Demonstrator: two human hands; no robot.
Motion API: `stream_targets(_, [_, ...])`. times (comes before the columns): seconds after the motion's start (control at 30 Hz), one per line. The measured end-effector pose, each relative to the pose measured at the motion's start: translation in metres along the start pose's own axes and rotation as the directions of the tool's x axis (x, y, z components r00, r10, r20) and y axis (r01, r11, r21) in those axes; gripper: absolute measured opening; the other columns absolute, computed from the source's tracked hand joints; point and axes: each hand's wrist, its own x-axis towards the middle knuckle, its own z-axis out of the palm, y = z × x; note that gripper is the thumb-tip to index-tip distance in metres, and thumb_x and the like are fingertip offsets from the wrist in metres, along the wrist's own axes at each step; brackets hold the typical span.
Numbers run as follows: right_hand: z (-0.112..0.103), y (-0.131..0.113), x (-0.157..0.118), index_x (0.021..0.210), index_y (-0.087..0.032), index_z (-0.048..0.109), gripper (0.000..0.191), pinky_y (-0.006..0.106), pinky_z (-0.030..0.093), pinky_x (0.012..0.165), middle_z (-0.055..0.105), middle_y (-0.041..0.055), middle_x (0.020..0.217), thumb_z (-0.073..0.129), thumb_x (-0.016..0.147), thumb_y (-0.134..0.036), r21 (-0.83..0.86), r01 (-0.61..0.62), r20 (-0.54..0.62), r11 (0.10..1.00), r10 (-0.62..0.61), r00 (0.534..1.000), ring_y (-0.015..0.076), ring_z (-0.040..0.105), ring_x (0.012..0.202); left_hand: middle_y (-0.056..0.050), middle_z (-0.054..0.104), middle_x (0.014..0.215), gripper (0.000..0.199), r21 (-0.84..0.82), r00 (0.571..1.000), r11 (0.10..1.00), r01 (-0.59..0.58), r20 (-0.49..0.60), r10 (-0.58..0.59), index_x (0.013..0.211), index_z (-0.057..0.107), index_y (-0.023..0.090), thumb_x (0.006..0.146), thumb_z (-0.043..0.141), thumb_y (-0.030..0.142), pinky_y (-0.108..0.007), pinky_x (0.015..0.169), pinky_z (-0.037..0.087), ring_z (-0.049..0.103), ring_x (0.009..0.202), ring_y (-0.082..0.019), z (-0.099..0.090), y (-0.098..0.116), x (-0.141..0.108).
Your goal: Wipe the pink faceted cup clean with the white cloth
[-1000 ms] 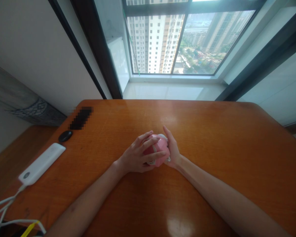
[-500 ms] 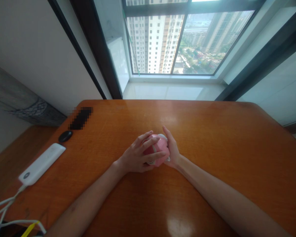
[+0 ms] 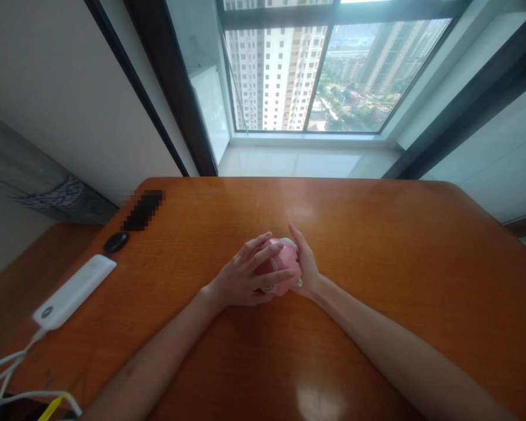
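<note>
A rounded pink object with white parts (image 3: 287, 285) is held between both hands above the brown wooden table (image 3: 359, 234); its exact kind is hard to tell. My left hand (image 3: 244, 276) wraps it from the left, fingers spread over its top and near side. On the right, my right hand (image 3: 307, 263) cups its far side with the thumb pointing up and away. The fingers of my right hand are mostly hidden behind and under the object.
Along the table's left side lie a white power bank or similar slab (image 3: 75, 292) with white cables (image 3: 9, 374), a small black oval item (image 3: 116, 242) and a dark pixelated rectangle (image 3: 144, 210). Beyond the far edge is a window (image 3: 307, 76).
</note>
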Motion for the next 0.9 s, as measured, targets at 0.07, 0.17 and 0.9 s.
stream_targets(0.07, [0.0, 0.0, 0.001, 0.073, -0.022, 0.07, 0.067, 0.038, 0.065, 0.061, 0.076, 0.0108, 0.069, 0.055, 0.089, -0.086, 0.027, -0.008, 0.002, 1.0, 0.008, 1.0, 0.0304, 0.079, 0.079, -0.01, 0.033, 0.179, 0.069, -0.005, 1.0, 1.0, -0.005, -0.007, 0.005, 0.16, 0.05, 0.039, 0.097, 0.078, 0.045, -0.067, 0.127, 0.045, 0.03, 0.165, -0.046, 0.0, 0.0, 0.0])
stream_targets(0.17, [-0.003, 0.001, 0.002, 0.076, -0.021, 0.072, 0.066, 0.037, 0.064, 0.061, 0.076, 0.0109, 0.07, 0.054, 0.091, -0.083, 0.062, -0.012, 0.01, 0.998, 0.012, 1.0, 0.0299, 0.079, 0.079, -0.011, 0.032, 0.179, 0.068, -0.012, 1.0, 1.0, -0.011, -0.007, 0.011, 0.158, 0.052, 0.037, 0.096, 0.079, 0.044, -0.068, 0.127, 0.045, 0.031, 0.165, -0.047, -0.001, 0.0, 0.0])
stream_targets(0.9, [-0.035, 0.046, 0.005, 0.092, -0.021, 0.074, 0.056, 0.035, 0.053, 0.066, 0.069, 0.0045, 0.08, 0.065, 0.092, -0.076, -0.673, 0.603, 0.154, 0.428, -0.716, 0.681, 0.021, 0.059, 0.069, -0.014, 0.069, 0.141, 0.094, -0.71, 0.774, 0.447, 0.544, 0.219, -0.594, 0.159, 0.051, 0.022, 0.081, 0.089, 0.059, -0.046, 0.107, 0.056, 0.069, 0.121, -0.034, -0.01, 0.011, 0.016])
